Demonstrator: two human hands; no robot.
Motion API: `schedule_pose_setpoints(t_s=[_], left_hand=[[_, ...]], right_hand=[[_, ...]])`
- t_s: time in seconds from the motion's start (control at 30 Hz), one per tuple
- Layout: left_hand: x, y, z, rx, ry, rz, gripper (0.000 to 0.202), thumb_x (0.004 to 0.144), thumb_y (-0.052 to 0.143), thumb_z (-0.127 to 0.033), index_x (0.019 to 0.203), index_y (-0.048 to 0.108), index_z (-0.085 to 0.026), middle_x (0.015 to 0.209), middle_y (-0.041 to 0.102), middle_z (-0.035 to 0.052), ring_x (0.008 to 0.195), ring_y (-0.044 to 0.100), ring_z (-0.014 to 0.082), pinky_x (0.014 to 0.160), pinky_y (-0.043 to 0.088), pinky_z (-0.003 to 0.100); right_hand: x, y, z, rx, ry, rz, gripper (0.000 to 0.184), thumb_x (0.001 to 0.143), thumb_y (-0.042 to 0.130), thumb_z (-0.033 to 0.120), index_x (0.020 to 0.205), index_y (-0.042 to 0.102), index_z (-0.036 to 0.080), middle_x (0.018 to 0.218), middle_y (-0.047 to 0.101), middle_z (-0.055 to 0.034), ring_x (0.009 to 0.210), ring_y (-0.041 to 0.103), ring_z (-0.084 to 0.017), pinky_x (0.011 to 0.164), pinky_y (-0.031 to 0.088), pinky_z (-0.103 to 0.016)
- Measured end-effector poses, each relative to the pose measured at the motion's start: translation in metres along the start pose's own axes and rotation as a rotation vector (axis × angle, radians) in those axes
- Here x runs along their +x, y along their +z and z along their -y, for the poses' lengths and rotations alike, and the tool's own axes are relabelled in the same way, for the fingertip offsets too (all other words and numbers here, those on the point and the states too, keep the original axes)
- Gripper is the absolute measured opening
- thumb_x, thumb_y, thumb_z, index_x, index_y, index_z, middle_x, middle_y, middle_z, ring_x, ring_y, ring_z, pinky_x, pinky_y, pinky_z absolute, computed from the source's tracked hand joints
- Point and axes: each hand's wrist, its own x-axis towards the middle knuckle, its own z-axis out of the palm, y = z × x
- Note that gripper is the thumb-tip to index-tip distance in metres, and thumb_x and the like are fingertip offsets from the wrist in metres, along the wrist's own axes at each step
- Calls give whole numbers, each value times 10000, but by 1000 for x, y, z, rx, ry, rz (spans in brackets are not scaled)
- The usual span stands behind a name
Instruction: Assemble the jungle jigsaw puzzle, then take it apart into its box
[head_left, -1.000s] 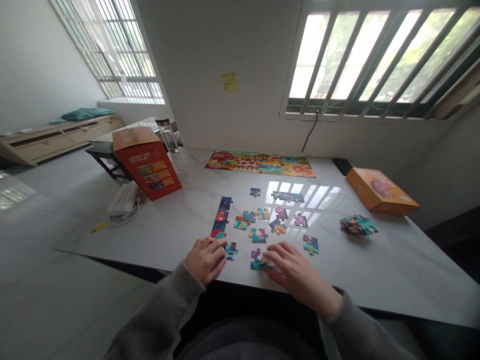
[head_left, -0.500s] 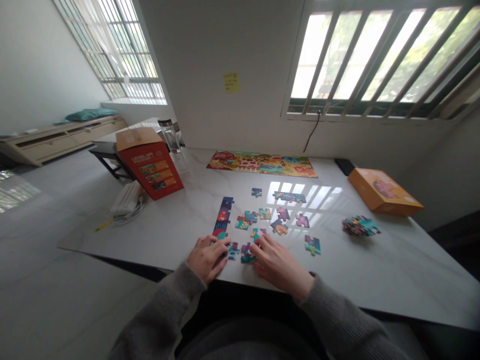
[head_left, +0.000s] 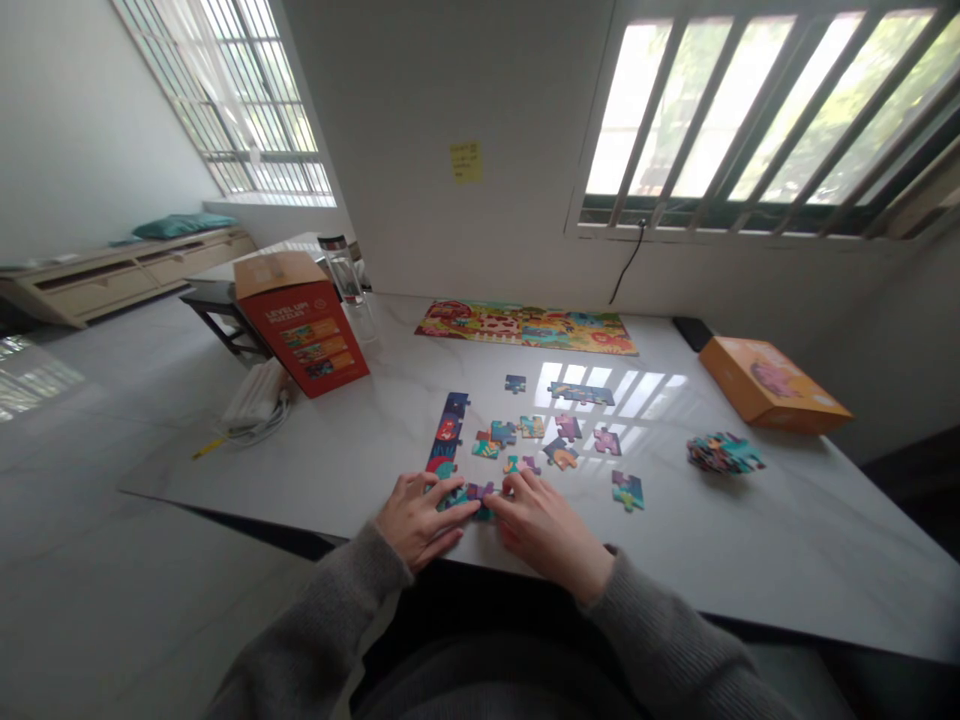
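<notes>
My left hand (head_left: 421,520) lies over the lower end of a joined strip of jigsaw pieces (head_left: 448,430), fingers stretched out and spread. Its fingertips touch the bottom pieces near the table's front edge. Bent fingers of my right hand (head_left: 541,525) grip a purple and teal puzzle piece (head_left: 481,492), which sits against the pieces under my left hand. Whether the two are fully interlocked cannot be seen. Just beyond my hands lie loose puzzle pieces, among them an orange-and-blue one (head_left: 561,454), a purple one (head_left: 607,441) and a green-blue one (head_left: 628,490).
A joined blue strip (head_left: 581,393) and a finished farm-animal puzzle (head_left: 525,328) lie farther back. To the right are a heap of pieces (head_left: 725,453), an orange box (head_left: 772,385) and a black phone (head_left: 691,332). A red puzzle box (head_left: 307,335), glass bottle (head_left: 343,272) and power strip (head_left: 255,395) stand left.
My right hand has slid the purple and teal piece left, closing the gap to the pieces by my left hand. My left fingers have stretched rightward towards it.
</notes>
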Motion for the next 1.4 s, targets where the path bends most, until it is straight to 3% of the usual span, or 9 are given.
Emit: schedule_pose_setpoints(t_s=[0.33, 0.57, 0.73, 1.2, 1.4], left_hand=[[-2, -3, -3, -6, -7, 29, 459, 891, 598, -330, 1344, 579, -395, 1383, 548, 51, 1106, 458, 300, 965, 324, 494], [-2, -2, 0, -54, -21, -6, 366, 915, 541, -255, 1272, 617, -287, 1372, 598, 33, 1090, 473, 274, 967, 327, 458], [-3, -4, -1, -40, -11, 4, 359, 907, 534, -227, 1249, 626, -290, 1420, 567, 21, 1086, 468, 268, 957, 327, 449], [-4, 1, 5, -134, -78, 35, 269, 905, 511, -175, 1123, 652, -250, 1377, 618, 15, 1081, 501, 259, 941, 359, 438], [-3, -4, 5, -359, -223, -31, 263, 935, 453, -206, 1138, 618, -234, 1323, 625, 66, 1112, 539, 244, 963, 397, 415]], right_hand=[[-2, 0, -1, -17, -22, 2, 315, 871, 620, 129, 1169, 619, 232, 1077, 582, -125, 1139, 488, -304, 920, 480, -419], [-5, 0, -3, 9, -38, -24, 280, 900, 606, 121, 1151, 631, 242, 1067, 586, -111, 1123, 506, -280, 933, 484, -412], [-10, 8, -9, 49, -64, -78, 245, 937, 566, 132, 1145, 622, 248, 1078, 582, -90, 1080, 517, -249, 942, 492, -406], [-2, 4, -16, 79, -25, -52, 250, 810, 630, 119, 1037, 553, 188, 1071, 557, -106, 1043, 509, -264, 903, 519, -425], [-17, 3, -24, 167, -3, -55, 254, 801, 636, 96, 1015, 567, 215, 1080, 582, -88, 1014, 529, -251, 880, 532, -409]])
